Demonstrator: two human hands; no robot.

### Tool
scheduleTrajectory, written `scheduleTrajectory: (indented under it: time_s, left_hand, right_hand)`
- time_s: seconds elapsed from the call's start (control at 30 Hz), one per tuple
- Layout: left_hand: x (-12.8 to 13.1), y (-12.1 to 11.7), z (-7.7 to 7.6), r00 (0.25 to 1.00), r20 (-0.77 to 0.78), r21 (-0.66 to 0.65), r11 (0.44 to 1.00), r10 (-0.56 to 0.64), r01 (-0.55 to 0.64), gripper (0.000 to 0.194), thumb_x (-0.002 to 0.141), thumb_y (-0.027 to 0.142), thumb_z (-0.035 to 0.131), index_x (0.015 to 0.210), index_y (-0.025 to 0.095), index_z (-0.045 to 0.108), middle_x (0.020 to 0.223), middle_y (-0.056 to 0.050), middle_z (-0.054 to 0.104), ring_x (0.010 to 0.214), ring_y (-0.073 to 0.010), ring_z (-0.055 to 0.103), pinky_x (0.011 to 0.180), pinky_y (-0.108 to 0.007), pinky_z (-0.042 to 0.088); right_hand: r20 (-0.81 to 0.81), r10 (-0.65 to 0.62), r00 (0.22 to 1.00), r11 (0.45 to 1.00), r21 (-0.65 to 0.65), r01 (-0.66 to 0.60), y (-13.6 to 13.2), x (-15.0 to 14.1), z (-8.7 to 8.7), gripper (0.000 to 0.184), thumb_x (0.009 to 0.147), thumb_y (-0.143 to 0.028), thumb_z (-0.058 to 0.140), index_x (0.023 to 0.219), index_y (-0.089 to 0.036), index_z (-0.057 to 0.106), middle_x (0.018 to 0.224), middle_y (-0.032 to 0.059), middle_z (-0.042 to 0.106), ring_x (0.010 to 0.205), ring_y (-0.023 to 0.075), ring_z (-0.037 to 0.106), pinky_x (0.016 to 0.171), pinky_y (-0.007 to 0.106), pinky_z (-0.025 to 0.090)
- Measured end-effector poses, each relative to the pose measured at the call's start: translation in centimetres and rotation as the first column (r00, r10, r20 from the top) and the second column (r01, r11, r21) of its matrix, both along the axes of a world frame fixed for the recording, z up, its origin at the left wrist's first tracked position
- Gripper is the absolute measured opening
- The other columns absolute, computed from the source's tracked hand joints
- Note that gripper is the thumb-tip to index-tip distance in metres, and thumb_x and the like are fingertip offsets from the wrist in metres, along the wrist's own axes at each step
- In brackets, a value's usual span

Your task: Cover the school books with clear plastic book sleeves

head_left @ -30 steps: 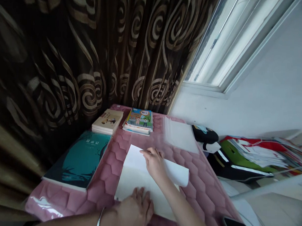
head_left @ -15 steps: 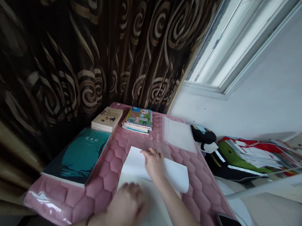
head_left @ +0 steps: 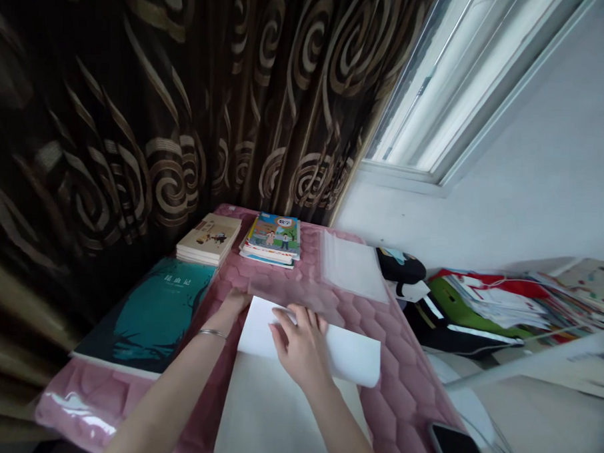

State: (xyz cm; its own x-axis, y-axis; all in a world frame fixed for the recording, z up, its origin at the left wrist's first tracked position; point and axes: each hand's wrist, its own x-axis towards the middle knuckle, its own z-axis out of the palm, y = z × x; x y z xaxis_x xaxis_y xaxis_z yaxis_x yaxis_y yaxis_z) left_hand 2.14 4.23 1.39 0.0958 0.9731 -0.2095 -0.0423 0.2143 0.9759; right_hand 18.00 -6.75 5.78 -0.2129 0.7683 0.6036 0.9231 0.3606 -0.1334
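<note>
The left hand [head_left: 234, 306] has moved from above the paper [head_left: 269, 409] to beside its far left corner; I cannot tell its grip. The right hand [head_left: 301, 343] rests, fingers loosely parted, on the folded flap [head_left: 354, 352], mid-counter [head_left: 394, 407]. Apparently the fold is being steadied; next calls for even pressure.

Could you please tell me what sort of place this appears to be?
Probably a room at home, perhaps a study corner: a patterned curtain hangs beside a window, and books lie on a pink, padded-looking surface.
</note>
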Motion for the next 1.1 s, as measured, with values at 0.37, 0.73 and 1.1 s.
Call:
scheduleTrajectory:
  time_s: [0.37, 0.73, 1.1]
  left_hand:
    - [-1.9, -3.2, -0.4, 0.863, 0.478, 0.043, 0.986, -0.163, 0.162, 0.080, 0.066, 0.013, 0.071, 0.140, 0.022, 0.043, 0.105, -0.009, 0.075, 0.085, -0.0222, 0.072, 0.076, -0.032, 0.054]
    - [-1.4, -4.1, 0.3, 0.943, 0.322, 0.086, 0.995, -0.085, 0.060, 0.058, 0.076, 0.034, 0.058, 0.132, 0.019, 0.053, 0.098, -0.007, 0.075, 0.089, -0.0228, 0.070, 0.082, -0.037, 0.053]
    - [0.1, -4.8, -0.9, 0.988, -0.152, 0.356, 0.934, 0.011, 0.044, 0.059, 0.087, 0.042, 0.053, 0.139, 0.016, 0.039, 0.083, -0.001, 0.067, 0.082, -0.0178, 0.065, 0.078, -0.031, 0.051]
  right_hand:
    - [0.241, 0.162, 0.957, 0.981, -0.143, -0.130, -1.8, 0.5, -1.9, 0.059, 0.087, -0.061, 0.056, 0.136, -0.029, 0.054, 0.145, 0.0070, 0.051, 0.121, 0.0311, 0.047, 0.101, 0.048, 0.030]
    - [0.117, 0.140, 0.983, 0.989, -0.058, -0.134, -0.2, -1.4, -3.7, 0.044, 0.094, -0.046, 0.053, 0.133, -0.025, 0.057, 0.139, 0.0082, 0.056, 0.123, 0.0282, 0.050, 0.103, 0.046, 0.036]
    - [0.031, 0.151, 0.988, 0.988, -0.041, -0.149, -0.4, -1.5, -4.1, 0.038, 0.094, -0.041, 0.052, 0.126, -0.022, 0.060, 0.137, 0.0087, 0.057, 0.121, 0.0269, 0.051, 0.104, 0.045, 0.037]
